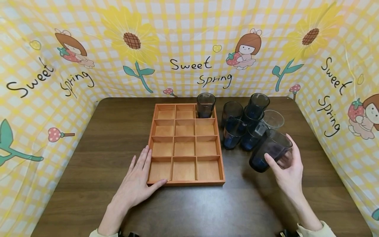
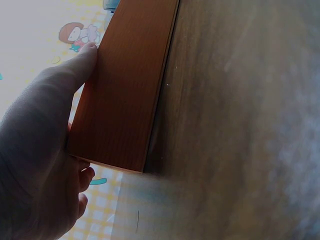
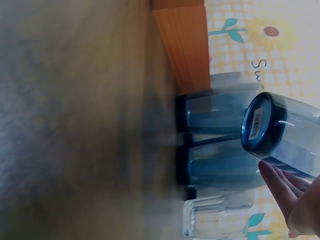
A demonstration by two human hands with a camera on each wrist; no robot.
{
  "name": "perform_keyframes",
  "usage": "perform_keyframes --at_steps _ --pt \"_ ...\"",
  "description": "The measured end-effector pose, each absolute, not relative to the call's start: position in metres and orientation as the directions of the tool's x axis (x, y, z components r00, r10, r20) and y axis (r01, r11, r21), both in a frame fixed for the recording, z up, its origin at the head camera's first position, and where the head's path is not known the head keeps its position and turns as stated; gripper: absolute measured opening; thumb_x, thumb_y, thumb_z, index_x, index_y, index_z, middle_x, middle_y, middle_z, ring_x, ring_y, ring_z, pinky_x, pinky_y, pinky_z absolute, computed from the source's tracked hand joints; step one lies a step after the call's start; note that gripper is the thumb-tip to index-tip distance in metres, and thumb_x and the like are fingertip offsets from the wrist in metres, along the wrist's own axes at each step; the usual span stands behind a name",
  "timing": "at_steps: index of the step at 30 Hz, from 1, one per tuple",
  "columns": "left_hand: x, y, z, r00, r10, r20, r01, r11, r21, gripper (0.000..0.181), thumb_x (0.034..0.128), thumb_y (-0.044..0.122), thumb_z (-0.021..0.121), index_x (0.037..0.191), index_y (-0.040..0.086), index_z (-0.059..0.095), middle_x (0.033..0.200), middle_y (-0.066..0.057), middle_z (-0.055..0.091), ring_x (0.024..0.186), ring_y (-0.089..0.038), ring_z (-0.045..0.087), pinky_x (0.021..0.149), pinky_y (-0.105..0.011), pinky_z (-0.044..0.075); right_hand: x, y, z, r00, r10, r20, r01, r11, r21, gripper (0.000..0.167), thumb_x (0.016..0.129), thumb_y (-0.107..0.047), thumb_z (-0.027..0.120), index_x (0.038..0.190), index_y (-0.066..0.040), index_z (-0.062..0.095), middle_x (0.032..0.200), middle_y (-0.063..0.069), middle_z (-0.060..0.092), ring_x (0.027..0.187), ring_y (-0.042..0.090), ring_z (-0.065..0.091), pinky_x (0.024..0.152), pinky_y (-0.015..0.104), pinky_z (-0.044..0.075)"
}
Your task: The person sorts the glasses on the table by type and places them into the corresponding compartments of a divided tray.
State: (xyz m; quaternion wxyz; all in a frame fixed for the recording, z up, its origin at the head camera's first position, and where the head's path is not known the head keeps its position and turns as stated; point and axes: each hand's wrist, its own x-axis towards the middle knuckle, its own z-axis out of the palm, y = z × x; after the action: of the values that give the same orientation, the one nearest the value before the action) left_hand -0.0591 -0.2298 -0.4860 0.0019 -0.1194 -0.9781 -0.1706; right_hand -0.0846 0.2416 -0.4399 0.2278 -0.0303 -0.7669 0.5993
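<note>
My right hand [image 1: 288, 171] grips a dark blue glass [image 1: 267, 151], tilted and held above the table at the right of the glass group; its base with a label shows in the right wrist view. My left hand [image 1: 134, 184] rests against the near left corner of a wooden tray [image 1: 184, 183], fingers straight along its left side and thumb on the front edge. The tray has rows of square compartments, and one dark glass [image 1: 205, 105] stands upright in its far right compartment. In the left wrist view the thumb touches the tray's wall [image 2: 120, 95].
Right of the tray stand several dark blue glasses [image 1: 234, 133] close together, with a clear glass [image 1: 273, 119] behind the held one. A brown wooden table [image 1: 74, 171] lies beneath. A yellow checked cloth [image 1: 189, 42] surrounds its back and sides.
</note>
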Motion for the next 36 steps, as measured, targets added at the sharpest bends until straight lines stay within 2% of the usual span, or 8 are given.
perform_keyframes --at_steps 9,14,19,29,32,36 --pt "-0.059 -0.228 -0.484 -0.971 0.230 0.062 0.237 0.911 0.338 0.119 0.0985 0.073 0.067 0.177 0.003 0.010 0.187 -0.017 0.010 0.173 -0.037 0.017 0.139 -0.063 0.017 -0.090 0.225 -0.422 -0.911 0.245 0.331 -0.261 0.279 -0.924 0.093 0.085 0.018 0.079 0.166 -0.014 0.048 0.112 -0.020 0.076 0.094 -0.006 0.076 0.080 0.008 0.060" --pt "-0.059 -0.228 -0.486 -0.971 0.230 0.061 0.237 0.912 0.333 0.121 0.0973 0.074 0.068 0.177 0.003 0.011 0.186 -0.017 0.010 0.173 -0.037 0.017 0.139 -0.063 0.016 -0.092 0.212 -0.415 -0.923 0.202 0.328 -0.279 0.237 -0.931 0.095 0.084 0.019 0.080 0.166 -0.016 0.047 0.114 -0.016 0.077 0.094 -0.003 0.076 0.081 0.010 0.061" --pt "-0.057 -0.229 -0.489 -0.971 0.232 0.064 0.240 0.914 0.327 0.122 0.0964 0.076 0.068 0.176 0.002 0.011 0.187 -0.017 0.010 0.173 -0.035 0.017 0.138 -0.064 0.018 -0.098 0.197 -0.412 -0.917 0.160 0.365 -0.330 0.210 -0.921 0.096 0.084 0.019 0.080 0.167 -0.013 0.046 0.117 -0.015 0.077 0.097 -0.001 0.077 0.082 0.012 0.062" --pt "-0.057 -0.230 -0.488 -0.969 0.235 0.074 0.246 0.911 0.330 0.121 0.0969 0.075 0.068 0.176 0.002 0.012 0.187 -0.016 0.011 0.173 -0.036 0.020 0.138 -0.064 0.019 -0.120 0.172 -0.406 -0.900 0.055 0.433 -0.414 0.204 -0.887 0.097 0.084 0.016 0.081 0.168 -0.012 0.041 0.123 -0.022 0.073 0.103 -0.003 0.076 0.084 0.012 0.061" --pt "-0.058 -0.229 -0.487 -0.968 0.237 0.083 0.251 0.910 0.330 0.121 0.0969 0.074 0.068 0.176 0.002 0.013 0.187 -0.016 0.011 0.173 -0.036 0.021 0.137 -0.065 0.020 -0.128 0.164 -0.405 -0.907 0.011 0.420 -0.412 0.174 -0.894 0.099 0.085 0.016 0.082 0.169 -0.011 0.038 0.123 -0.017 0.074 0.105 -0.002 0.075 0.085 0.013 0.062" --pt "-0.060 -0.229 -0.487 -0.967 0.238 0.089 0.254 0.908 0.332 0.121 0.0970 0.073 0.069 0.176 0.001 0.013 0.187 -0.016 0.012 0.172 -0.036 0.021 0.137 -0.065 0.020 -0.138 0.152 -0.404 -0.918 -0.047 0.393 -0.395 0.183 -0.900 0.100 0.088 0.011 0.083 0.171 -0.018 0.036 0.126 0.000 0.075 0.104 -0.001 0.074 0.084 0.014 0.062"
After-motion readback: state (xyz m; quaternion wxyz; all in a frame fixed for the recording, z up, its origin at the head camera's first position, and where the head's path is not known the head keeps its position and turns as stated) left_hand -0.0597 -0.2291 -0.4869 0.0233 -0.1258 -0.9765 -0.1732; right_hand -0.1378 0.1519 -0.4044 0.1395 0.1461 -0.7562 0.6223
